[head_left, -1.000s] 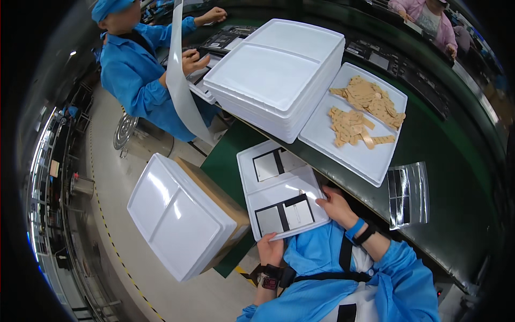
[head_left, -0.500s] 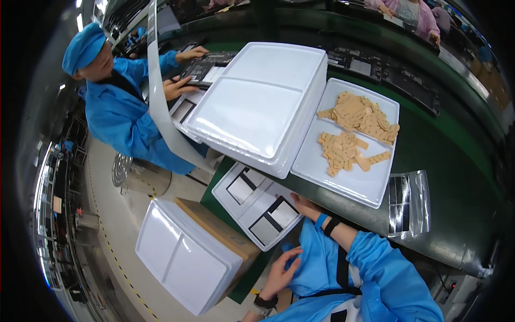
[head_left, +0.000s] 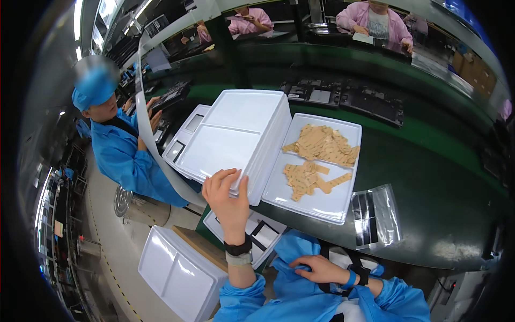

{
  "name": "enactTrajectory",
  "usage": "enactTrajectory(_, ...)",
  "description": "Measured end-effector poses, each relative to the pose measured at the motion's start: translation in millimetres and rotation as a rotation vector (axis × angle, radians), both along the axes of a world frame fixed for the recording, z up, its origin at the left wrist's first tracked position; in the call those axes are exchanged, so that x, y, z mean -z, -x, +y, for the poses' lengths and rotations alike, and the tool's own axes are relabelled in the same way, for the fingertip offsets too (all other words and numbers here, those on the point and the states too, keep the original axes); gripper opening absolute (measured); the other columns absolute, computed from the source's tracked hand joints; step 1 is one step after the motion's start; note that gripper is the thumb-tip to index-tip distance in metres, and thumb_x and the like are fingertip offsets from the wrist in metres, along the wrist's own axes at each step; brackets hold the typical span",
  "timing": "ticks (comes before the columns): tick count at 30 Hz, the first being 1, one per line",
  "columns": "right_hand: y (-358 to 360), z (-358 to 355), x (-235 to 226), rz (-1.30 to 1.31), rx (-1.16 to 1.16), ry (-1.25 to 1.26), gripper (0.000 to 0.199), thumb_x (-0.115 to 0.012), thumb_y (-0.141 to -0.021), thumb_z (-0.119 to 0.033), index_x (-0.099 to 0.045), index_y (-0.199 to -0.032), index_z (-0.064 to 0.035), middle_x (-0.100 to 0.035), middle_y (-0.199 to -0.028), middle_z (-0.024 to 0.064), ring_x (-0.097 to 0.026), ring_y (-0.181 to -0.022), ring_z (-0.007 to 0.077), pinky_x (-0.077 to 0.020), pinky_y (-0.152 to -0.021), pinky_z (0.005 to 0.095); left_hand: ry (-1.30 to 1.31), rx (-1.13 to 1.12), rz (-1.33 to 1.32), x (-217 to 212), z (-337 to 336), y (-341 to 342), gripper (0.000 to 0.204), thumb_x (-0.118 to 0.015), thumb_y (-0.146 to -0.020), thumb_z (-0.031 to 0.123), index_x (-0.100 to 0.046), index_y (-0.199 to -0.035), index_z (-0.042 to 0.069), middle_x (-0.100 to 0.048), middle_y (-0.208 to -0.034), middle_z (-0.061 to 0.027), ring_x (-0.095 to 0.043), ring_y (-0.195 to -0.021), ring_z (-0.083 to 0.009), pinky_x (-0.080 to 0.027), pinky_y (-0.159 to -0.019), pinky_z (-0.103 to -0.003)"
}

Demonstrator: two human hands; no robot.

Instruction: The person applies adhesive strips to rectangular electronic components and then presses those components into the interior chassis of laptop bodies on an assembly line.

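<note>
Touching the near corner of one white tray stack (head_left: 230, 140) on the desk (head_left: 434, 236), the left hand (head_left: 225, 199) has thumb and fingers apart; whether it grips I cannot tell. The right hand (head_left: 321, 269), half open with nothing visible in it, is over the blue smock (head_left: 292, 251). I count two tan heaps (head_left: 328, 145) of flat pieces, one in each half of a divided tray (head_left: 327, 208) beside the stack. One clear bag (head_left: 387, 217) shows dark strips (head_left: 365, 219) inside; one lower tray (head_left: 278, 225), partly hidden, holds black-edged pale panels (head_left: 264, 235).
</note>
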State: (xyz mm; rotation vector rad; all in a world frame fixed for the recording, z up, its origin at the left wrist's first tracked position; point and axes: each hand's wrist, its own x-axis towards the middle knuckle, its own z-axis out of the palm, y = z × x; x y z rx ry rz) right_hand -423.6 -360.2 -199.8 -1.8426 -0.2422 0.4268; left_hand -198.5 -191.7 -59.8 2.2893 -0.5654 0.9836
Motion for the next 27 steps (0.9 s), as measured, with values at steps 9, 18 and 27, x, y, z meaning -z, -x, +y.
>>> enactTrajectory(9, 9.9, -21.5, 10.1, -0.151, 0.087, -0.066, 0.029, -0.069, -0.094, -0.017, -0.072, -0.120, -0.0045, -0.075, -0.116, 0.0164, -0.072, -0.107, 0.0339, -0.0576, -0.093, 0.0409, 0.316, -0.159, -0.381, -110.0, 5.5, 18.2, 0.015, -0.077, -0.092, 0.001, -0.078, -0.107, -0.003, -0.074, -0.103, -0.0108, -0.069, -0.098, -0.0216, -0.053, -0.090, -0.034)
enactTrajectory(18, 5.5, -38.9, -4.2, -0.088, 0.047, -0.162, 0.026, -0.072, -0.094, -0.009, -0.074, -0.119, -0.0046, -0.077, -0.114, 0.0104, -0.074, -0.101, 0.0210, -0.0567, -0.084, 0.0316, -0.300, -0.606, -0.481, -139.5, 94.1, 184.9, 0.035, -0.090, -0.075, 0.001, -0.080, -0.108, 0.004, -0.072, -0.112, -0.0043, -0.059, -0.082, -0.0172, -0.050, -0.068, -0.032)
enactTrajectory(27, 8.1, -36.3, -4.2, -0.029, -0.120, -0.166, 0.025, -0.069, -0.096, -0.006, -0.073, -0.120, -0.0016, -0.077, -0.115, 0.0122, -0.075, -0.107, 0.0220, -0.0573, -0.093, 0.0326, -0.211, -0.757, 0.303, 69.8, 148.5, 214.6, 0.053, -0.088, -0.082, 0.024, -0.069, -0.122, -0.005, -0.061, -0.125, -0.0184, -0.056, -0.110, -0.0358, -0.050, -0.092, -0.044)
